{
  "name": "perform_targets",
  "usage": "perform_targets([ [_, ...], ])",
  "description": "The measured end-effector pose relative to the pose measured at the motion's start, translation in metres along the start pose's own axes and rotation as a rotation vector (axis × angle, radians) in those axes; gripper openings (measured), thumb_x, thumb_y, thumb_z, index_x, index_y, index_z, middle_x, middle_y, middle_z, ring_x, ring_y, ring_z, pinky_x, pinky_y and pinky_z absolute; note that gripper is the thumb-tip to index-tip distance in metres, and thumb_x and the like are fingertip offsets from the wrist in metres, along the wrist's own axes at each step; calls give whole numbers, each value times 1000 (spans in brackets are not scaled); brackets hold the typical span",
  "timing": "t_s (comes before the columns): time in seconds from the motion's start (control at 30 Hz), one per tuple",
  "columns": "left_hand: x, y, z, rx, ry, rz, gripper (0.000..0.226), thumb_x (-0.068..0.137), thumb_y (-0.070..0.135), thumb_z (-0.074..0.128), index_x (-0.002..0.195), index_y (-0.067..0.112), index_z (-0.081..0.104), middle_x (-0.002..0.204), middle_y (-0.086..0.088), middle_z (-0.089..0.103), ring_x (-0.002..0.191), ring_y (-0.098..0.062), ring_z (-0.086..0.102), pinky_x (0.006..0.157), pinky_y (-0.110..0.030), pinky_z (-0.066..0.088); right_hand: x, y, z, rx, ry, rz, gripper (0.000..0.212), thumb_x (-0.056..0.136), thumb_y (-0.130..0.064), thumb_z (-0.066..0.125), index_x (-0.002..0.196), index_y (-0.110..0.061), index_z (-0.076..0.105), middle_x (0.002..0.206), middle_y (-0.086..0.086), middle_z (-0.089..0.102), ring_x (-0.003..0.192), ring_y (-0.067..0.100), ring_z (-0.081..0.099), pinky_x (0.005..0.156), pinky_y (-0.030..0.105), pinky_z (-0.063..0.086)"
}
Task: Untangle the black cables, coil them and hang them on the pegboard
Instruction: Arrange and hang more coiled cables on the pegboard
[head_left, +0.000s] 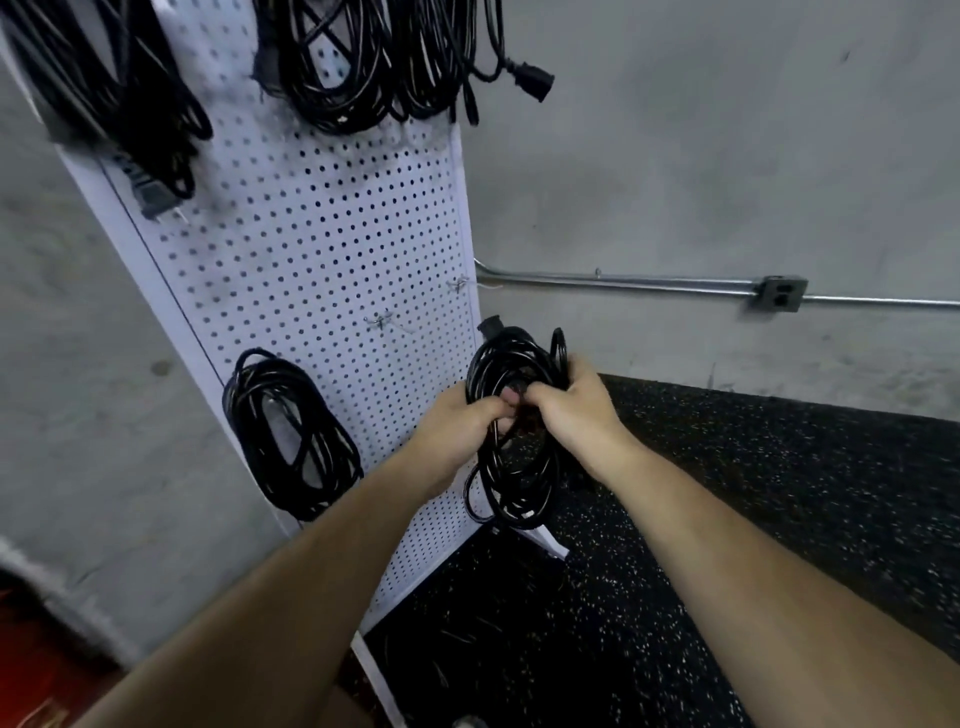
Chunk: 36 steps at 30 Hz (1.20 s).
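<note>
Utility room: concrete wall (727, 156), exposed conduit (623, 283), speckled rubber floor (779, 493).

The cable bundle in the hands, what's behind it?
Behind the cable bundle you can see the white pegboard and the speckled black floor. The left hand and right hand grip it; the loops hide the board strip directly behind.

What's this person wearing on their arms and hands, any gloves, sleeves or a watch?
Nothing visible. The left hand and right hand are gloveless; the left forearm and right forearm are uncovered to the frame's edge, with no sleeve, watch or bracelet showing.
</note>
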<state>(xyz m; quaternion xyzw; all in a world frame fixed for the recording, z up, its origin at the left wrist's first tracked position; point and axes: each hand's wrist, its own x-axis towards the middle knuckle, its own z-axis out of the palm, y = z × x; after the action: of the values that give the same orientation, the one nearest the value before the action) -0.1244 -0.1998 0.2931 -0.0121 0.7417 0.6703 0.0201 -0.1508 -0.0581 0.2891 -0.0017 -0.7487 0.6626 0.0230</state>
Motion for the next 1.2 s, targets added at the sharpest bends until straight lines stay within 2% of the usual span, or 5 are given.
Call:
perform_targets([
  [0.17,-2,0,-14,-51,42,30,16,98,2,55,89,6,67,84,-15,69,83,-32,67,88,-57,59,0,-5,17,86,-133,3,23,90,-15,72,103,-30,59,100,-3,72,91,12,70,84,28,57],
  [0.43,-18,4,-53,272,452,331,58,100,18,62,144,36,28,98,7,69,78,-8,71,72,-28,59,14,-31,58,-30,-229,-141,15,96,-23,65,108,-26,57,83,-1,68,78,14,66,72,28,50],
  [0.67,1,19,-74,461,573,492,59,101,17,58,153,32,33,148,9,50,136,-7,48,117,-35,40,52,-65,83,-47,-297,-204,25,96,-19,65,117,-26,54,85,-7,64,71,8,61,63,24,50],
  [1.03,59,2,-84,746,667,278,65,103,18,47,159,27,15,138,-1,37,112,-16,53,98,-43,53,113,-50,111,-349,-437,-246,35,99,-32,62,129,-17,53,114,4,69,104,21,70,95,43,57],
  [1.2,77,-19,-91,769,735,222,68,100,6,50,159,21,19,145,-5,36,110,-24,56,87,-36,52,121,-29,128,-380,-417,-297,38,101,-21,59,137,-13,49,120,1,63,110,16,60,77,15,44],
])
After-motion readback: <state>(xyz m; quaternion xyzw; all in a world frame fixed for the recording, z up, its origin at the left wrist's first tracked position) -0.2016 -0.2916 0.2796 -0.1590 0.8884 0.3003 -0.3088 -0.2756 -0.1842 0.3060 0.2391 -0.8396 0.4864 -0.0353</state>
